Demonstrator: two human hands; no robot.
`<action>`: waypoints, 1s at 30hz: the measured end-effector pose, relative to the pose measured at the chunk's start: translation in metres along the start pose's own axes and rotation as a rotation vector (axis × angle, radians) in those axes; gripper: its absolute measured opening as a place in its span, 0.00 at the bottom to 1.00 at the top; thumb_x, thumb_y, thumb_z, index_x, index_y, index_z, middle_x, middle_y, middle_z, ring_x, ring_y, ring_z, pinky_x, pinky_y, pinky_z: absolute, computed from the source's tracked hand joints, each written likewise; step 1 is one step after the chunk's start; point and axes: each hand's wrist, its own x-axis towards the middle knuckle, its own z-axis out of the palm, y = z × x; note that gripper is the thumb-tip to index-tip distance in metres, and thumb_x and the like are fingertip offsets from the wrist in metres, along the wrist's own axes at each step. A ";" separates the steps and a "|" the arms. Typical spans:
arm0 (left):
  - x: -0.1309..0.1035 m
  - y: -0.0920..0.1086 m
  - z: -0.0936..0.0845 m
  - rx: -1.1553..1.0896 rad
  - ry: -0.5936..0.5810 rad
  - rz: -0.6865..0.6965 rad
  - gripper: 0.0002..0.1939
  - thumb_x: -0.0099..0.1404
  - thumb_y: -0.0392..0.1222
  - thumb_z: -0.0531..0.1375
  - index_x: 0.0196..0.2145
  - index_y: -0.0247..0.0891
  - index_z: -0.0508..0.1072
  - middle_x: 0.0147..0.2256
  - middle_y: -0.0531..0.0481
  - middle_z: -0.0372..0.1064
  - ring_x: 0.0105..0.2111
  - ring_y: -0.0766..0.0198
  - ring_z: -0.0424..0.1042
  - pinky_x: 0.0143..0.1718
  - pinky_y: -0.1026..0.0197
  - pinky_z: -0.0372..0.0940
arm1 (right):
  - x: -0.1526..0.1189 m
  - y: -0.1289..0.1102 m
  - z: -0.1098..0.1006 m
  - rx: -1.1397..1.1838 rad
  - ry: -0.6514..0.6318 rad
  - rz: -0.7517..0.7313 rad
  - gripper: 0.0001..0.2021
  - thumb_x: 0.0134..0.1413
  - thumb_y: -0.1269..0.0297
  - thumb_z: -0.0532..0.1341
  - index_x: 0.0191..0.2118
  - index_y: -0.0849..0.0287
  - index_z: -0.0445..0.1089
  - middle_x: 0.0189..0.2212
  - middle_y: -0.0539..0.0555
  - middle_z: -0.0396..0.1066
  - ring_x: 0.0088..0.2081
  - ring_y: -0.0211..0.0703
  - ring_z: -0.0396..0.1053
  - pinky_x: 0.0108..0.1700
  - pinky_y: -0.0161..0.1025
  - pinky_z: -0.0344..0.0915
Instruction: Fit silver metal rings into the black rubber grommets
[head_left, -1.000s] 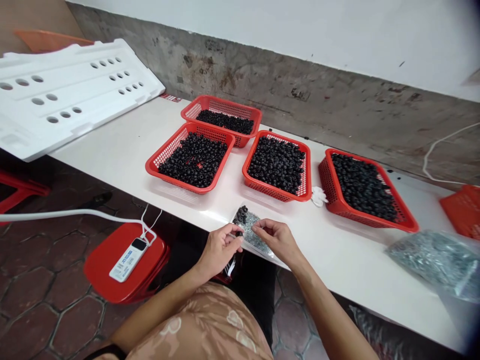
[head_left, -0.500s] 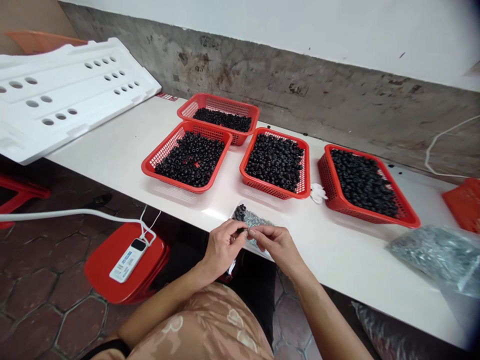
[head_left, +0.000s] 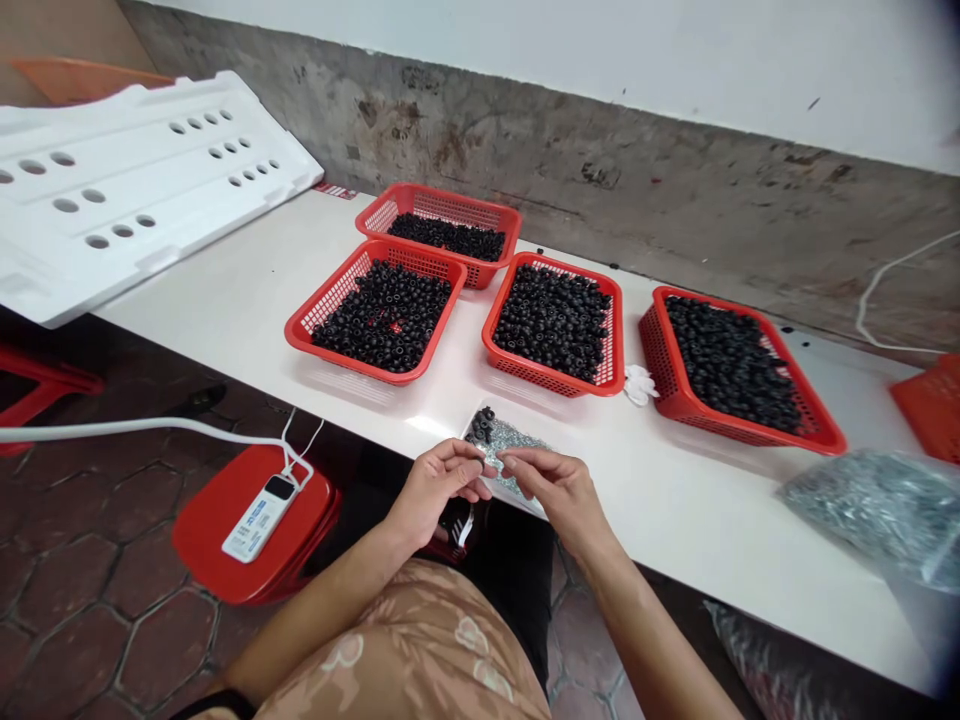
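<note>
My left hand [head_left: 442, 487] and my right hand [head_left: 556, 492] face each other over the front edge of the table, fingertips a small gap apart. Thumb and forefinger are pinched together on each hand; whatever lies between them is too small to make out. Just beyond and partly under the fingers is a shallow tray holding small silvery metal pieces [head_left: 517, 440]. A small heap of black ring-shaped parts [head_left: 481, 426] sits at its left end.
Red baskets of black rings stand behind: front left [head_left: 300, 335], middle [head_left: 489, 338], right [head_left: 832, 440] and back [head_left: 512, 220]. A white glove [head_left: 639, 384] lies between two. Right: a bag of metal pieces [head_left: 870, 515]. Left: white foam panel [head_left: 180, 200], red stool [head_left: 202, 520] with power bank [head_left: 260, 518].
The fingertips have drawn slightly apart. The dark piece seen at my left fingertips earlier no longer shows there. The baskets have stayed in place.
</note>
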 end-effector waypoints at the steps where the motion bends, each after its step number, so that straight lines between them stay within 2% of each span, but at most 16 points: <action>1: 0.000 0.000 -0.002 -0.070 0.003 -0.047 0.14 0.54 0.43 0.72 0.36 0.33 0.76 0.32 0.49 0.77 0.26 0.70 0.74 0.29 0.71 0.66 | -0.002 -0.002 0.001 -0.020 0.007 -0.029 0.14 0.50 0.52 0.66 0.35 0.56 0.81 0.23 0.51 0.73 0.22 0.36 0.60 0.25 0.35 0.59; 5: 0.002 -0.001 -0.009 -0.264 0.025 -0.183 0.18 0.44 0.38 0.77 0.33 0.31 0.79 0.29 0.51 0.76 0.27 0.72 0.74 0.33 0.73 0.69 | -0.008 -0.009 0.006 -0.133 0.032 -0.204 0.09 0.54 0.57 0.65 0.35 0.54 0.81 0.31 0.54 0.78 0.32 0.44 0.72 0.35 0.39 0.68; 7: 0.002 -0.001 -0.011 -0.302 0.024 -0.212 0.20 0.43 0.37 0.77 0.35 0.31 0.80 0.30 0.49 0.77 0.28 0.71 0.75 0.33 0.73 0.69 | -0.010 -0.011 0.008 -0.192 0.055 -0.271 0.08 0.56 0.59 0.64 0.36 0.54 0.81 0.33 0.54 0.79 0.35 0.45 0.74 0.37 0.39 0.69; 10: 0.001 -0.001 -0.012 -0.334 0.000 -0.219 0.19 0.46 0.34 0.76 0.37 0.30 0.80 0.32 0.48 0.78 0.29 0.70 0.76 0.33 0.74 0.70 | -0.012 -0.012 0.009 -0.237 0.073 -0.323 0.09 0.58 0.61 0.63 0.37 0.55 0.80 0.32 0.54 0.78 0.35 0.44 0.74 0.35 0.37 0.69; 17: -0.002 0.003 -0.014 -0.356 -0.024 -0.208 0.13 0.54 0.36 0.70 0.36 0.32 0.74 0.32 0.44 0.79 0.27 0.67 0.77 0.31 0.70 0.71 | -0.013 -0.011 0.011 -0.282 0.067 -0.387 0.08 0.60 0.63 0.62 0.38 0.55 0.79 0.33 0.54 0.78 0.35 0.44 0.75 0.36 0.37 0.69; 22: -0.004 0.005 -0.011 -0.248 -0.022 -0.179 0.14 0.54 0.40 0.70 0.35 0.34 0.71 0.27 0.46 0.78 0.25 0.65 0.77 0.27 0.70 0.69 | -0.014 -0.009 0.020 -0.312 0.031 -0.416 0.08 0.61 0.64 0.61 0.39 0.55 0.79 0.32 0.53 0.78 0.34 0.43 0.75 0.37 0.37 0.69; 30: -0.003 0.003 -0.012 -0.190 0.032 -0.141 0.15 0.50 0.39 0.72 0.33 0.33 0.72 0.28 0.50 0.76 0.25 0.70 0.74 0.32 0.71 0.69 | -0.012 -0.005 0.027 -0.346 0.036 -0.439 0.09 0.62 0.64 0.60 0.39 0.56 0.79 0.33 0.53 0.78 0.34 0.43 0.75 0.37 0.38 0.70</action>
